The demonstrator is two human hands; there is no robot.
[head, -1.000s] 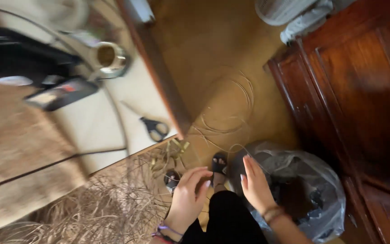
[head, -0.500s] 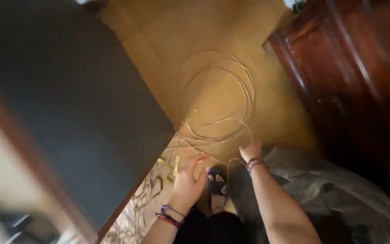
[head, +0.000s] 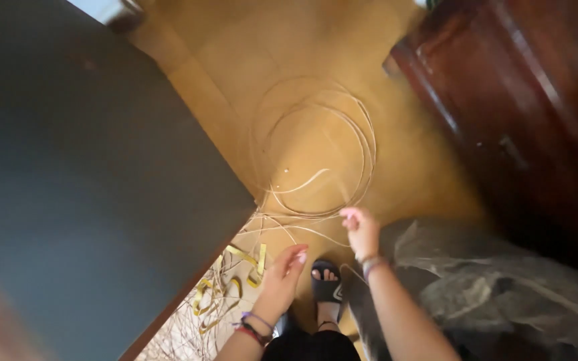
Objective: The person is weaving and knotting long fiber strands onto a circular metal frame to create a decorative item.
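Observation:
A coil of thin pale cane strands [head: 316, 150] lies in loops on the tan floor. My right hand [head: 360, 230] is closed on a strand at the near edge of the coil. My left hand [head: 281, 277] hovers lower with fingers extended, close to loose strands, and I cannot tell if it touches one. Below the hands I see my foot in a black sandal [head: 327, 287].
A large dark panel [head: 81, 187] fills the left side. Dark wooden furniture [head: 523, 113] stands at the right. A clear plastic bag [head: 496, 294] lies at lower right. Yellow strips and a tangle of fibres [head: 222, 294] litter the floor at lower left.
The view has swung from the mat, scissors and cup toward the floor coil. My right hand has reached forward to the coil's near edge, and both hands have left the sandal area.

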